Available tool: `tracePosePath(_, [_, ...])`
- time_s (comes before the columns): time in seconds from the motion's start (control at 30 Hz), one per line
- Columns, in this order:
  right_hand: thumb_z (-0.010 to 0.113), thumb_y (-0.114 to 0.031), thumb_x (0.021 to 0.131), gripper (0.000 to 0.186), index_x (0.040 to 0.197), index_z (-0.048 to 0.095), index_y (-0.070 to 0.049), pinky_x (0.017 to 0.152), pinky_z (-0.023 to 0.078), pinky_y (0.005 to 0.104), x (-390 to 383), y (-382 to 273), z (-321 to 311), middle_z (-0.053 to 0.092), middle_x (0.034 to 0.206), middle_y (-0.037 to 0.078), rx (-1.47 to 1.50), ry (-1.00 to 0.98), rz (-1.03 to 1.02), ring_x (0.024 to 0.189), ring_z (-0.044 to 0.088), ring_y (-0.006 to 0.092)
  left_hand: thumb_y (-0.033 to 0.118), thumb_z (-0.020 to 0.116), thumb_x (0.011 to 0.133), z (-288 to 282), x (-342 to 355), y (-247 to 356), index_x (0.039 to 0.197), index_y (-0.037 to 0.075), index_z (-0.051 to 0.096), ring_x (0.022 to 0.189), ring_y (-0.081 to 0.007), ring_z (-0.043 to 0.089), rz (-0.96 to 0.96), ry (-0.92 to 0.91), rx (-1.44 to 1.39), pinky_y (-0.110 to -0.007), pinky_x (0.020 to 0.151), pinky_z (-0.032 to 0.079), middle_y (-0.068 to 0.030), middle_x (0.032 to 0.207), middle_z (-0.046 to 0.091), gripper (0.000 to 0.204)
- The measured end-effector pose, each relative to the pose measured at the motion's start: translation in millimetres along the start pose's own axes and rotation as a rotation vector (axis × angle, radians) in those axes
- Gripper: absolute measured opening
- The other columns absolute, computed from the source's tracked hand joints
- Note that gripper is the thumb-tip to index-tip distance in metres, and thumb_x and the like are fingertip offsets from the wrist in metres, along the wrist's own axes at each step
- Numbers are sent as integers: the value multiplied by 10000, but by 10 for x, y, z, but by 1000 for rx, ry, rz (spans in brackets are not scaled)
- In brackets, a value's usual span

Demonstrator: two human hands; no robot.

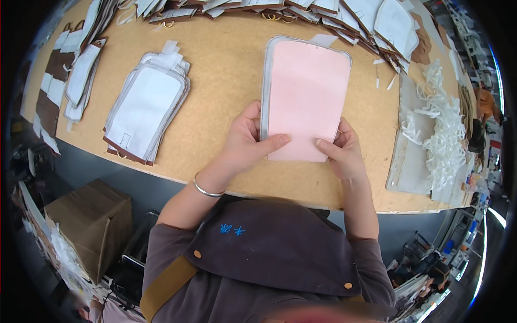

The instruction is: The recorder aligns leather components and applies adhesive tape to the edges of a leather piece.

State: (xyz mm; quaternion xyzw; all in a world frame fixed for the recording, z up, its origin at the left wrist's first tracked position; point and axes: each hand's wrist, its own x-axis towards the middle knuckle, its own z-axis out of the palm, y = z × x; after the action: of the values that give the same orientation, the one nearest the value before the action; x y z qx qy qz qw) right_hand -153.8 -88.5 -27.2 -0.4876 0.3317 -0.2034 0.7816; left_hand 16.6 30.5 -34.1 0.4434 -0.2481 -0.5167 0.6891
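Both hands hold a pink sheet (309,91) with rounded upper corners, laid over a grey-edged panel (266,81) of similar shape. A pale strip (324,40) sticks out at the panel's top edge. My left hand (252,132) grips the lower left side, thumb on the pink face and fingers behind. My right hand (344,151) grips the lower right the same way, its fingers partly hidden behind the panel. To the left lies a stack of white panels (145,105) with grey edges and brown lower borders.
A wooden table (215,64) spans the view. Piled white and brown panels (318,13) line its far edge. Tangled white strips (444,134) lie on a board at the right. Brown and white pieces (56,75) lie far left. A brown box (94,226) stands below the table.
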Motion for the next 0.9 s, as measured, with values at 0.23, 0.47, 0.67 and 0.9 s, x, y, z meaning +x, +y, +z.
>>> tracePosePath(0.23, [661,60,735,391,1078,479,11,744,507,257,-41,22,9,651,907,112,-4,78,-107,812,632,133,3,646,783,-32,3,91,1149,9,437,921,-107,572,-118,-58,53,-250,790,482,-50,1011,587,421])
tracePosePath(0.47, [693,26,725,362,1037,510,13,715,512,242,-51,-138,157,653,891,102,-128,122,-105,803,631,121,-23,626,789,-37,0,-8,1170,-2,437,951,-132,588,-63,-1,23,-257,791,490,-88,1067,596,426])
tracePosePath(0.67, [707,6,720,365,1031,517,14,709,514,244,-35,-117,120,647,914,97,-73,111,-111,819,624,118,-52,621,778,-40,52,-34,1177,-10,426,966,-147,590,-46,21,33,-262,813,490,-113,1063,600,446])
tracePosePath(0.9, [715,1,713,365,1022,522,13,707,519,249,-37,-77,92,648,903,92,-39,110,-102,809,625,120,-61,622,771,-57,51,-83,1171,-9,425,969,-155,590,-30,31,34,-268,828,485,-125,1066,600,449])
